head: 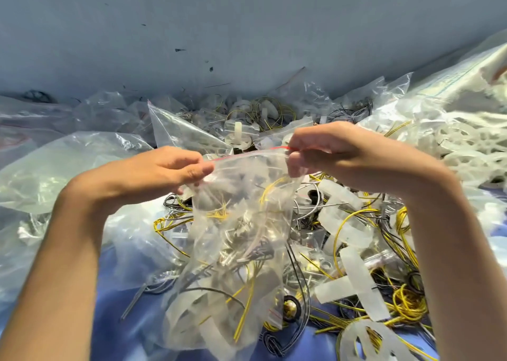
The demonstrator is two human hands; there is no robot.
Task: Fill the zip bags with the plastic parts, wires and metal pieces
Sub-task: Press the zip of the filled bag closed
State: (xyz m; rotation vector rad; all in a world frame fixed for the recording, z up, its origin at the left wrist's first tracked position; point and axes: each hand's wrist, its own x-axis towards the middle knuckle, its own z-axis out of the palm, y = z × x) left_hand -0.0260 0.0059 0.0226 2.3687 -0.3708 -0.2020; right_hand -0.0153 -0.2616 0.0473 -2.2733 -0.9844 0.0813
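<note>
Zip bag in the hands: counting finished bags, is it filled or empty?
Filled: yellow wires and whitish plastic parts show through the zip bag, pinched at its top by left hand and right hand.

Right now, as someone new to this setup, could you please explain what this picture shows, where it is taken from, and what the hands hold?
There is no machine here: a person works bare-handed, and the single picture comes from a camera worn on their head, looking down. The left hand and right hand each have a pinching grip on the red-lined top edge of a clear zip bag, which hangs between them holding yellow wires and pale plastic pieces. Below, on a blue surface, lie loose yellow wires, white plastic parts and more clear bags.
</note>
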